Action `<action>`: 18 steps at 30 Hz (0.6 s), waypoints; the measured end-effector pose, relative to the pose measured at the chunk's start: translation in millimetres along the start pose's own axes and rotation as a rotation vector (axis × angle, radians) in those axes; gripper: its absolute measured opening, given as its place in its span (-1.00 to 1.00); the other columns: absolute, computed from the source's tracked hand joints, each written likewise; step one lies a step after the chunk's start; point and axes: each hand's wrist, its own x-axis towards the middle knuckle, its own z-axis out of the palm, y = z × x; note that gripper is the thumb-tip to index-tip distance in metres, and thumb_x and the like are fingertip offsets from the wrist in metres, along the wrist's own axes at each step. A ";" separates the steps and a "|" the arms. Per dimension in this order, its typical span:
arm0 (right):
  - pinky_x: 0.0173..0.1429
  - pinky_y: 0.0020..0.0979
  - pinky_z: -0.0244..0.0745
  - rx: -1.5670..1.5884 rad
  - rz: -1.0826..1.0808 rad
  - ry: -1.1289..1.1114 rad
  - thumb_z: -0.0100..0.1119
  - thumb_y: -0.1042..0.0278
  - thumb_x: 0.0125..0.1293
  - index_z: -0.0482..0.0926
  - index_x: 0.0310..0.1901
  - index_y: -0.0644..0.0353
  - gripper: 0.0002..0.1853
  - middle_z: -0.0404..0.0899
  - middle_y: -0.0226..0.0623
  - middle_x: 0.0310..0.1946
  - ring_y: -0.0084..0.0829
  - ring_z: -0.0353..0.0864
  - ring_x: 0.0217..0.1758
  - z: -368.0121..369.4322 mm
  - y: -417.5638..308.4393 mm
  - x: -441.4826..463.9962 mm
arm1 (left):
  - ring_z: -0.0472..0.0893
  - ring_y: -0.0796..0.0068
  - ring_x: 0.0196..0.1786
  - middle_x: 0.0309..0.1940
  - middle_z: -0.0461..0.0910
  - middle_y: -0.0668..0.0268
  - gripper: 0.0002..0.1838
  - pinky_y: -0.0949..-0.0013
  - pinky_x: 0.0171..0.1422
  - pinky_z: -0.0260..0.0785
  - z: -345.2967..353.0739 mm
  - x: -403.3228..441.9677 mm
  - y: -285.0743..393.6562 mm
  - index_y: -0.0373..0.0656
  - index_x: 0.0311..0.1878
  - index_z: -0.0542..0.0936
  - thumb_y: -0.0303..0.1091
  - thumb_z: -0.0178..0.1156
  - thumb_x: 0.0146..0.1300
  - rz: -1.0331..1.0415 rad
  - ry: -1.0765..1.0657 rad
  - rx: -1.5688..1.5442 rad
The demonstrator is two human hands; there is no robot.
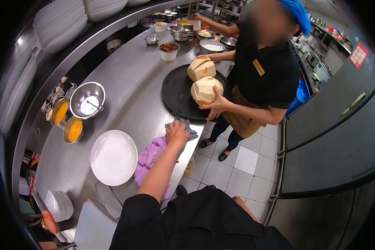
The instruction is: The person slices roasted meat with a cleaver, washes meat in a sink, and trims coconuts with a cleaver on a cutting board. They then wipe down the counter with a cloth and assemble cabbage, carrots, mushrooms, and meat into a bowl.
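My left hand [177, 133] reaches over the steel counter's edge, its fingers closed on a crumpled grey cloth [191, 130]. Beside my forearm lies a bunched purple towel [151, 157]. To the left of the towel is a large round white plate [113, 157] with nothing on it. My right hand [240, 202] hangs low by my right side, mostly hidden by my dark clothing; its fingers cannot be made out. Just beyond the grey cloth, a round black tray [175, 89] carries two peeled coconuts [207, 91], which a co-worker's hands touch.
The co-worker [262, 79] stands across the counter corner. On the counter are a steel bowl with a whisk [87, 100], containers of orange liquid [73, 130], a white tub of brown food [168, 52] and stacked white dishes [59, 205]. Steel fridge doors [329, 158] line the right.
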 end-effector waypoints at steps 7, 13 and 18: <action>0.04 -0.18 0.58 -0.028 -0.023 0.003 0.17 0.04 0.30 0.70 -0.09 0.21 -0.61 0.74 -0.01 -0.19 -0.09 0.74 -0.09 3.5 7.1 6.0 | 0.39 0.08 0.25 0.16 0.44 0.20 -0.62 -0.04 0.29 0.28 -4.3 -0.7 1.9 -0.01 0.05 0.65 -0.16 0.35 0.16 0.014 0.014 0.004; 0.06 -0.17 0.58 -0.037 -0.012 0.002 0.16 0.05 0.31 0.69 -0.08 0.21 -0.61 0.74 -0.01 -0.17 -0.07 0.73 -0.05 3.9 0.4 3.8 | 0.38 0.08 0.26 0.16 0.43 0.20 -0.62 -0.05 0.30 0.27 -1.4 0.0 -0.6 -0.01 0.04 0.65 -0.17 0.35 0.16 0.019 0.026 0.005; 0.07 -0.16 0.57 -0.054 -0.019 0.010 0.16 0.06 0.31 0.70 -0.08 0.20 -0.63 0.74 -0.02 -0.16 -0.07 0.73 -0.05 5.1 -0.5 5.8 | 0.38 0.07 0.26 0.17 0.43 0.20 -0.62 -0.06 0.31 0.28 -2.2 0.4 -1.4 -0.01 0.04 0.65 -0.16 0.35 0.15 0.017 0.018 0.001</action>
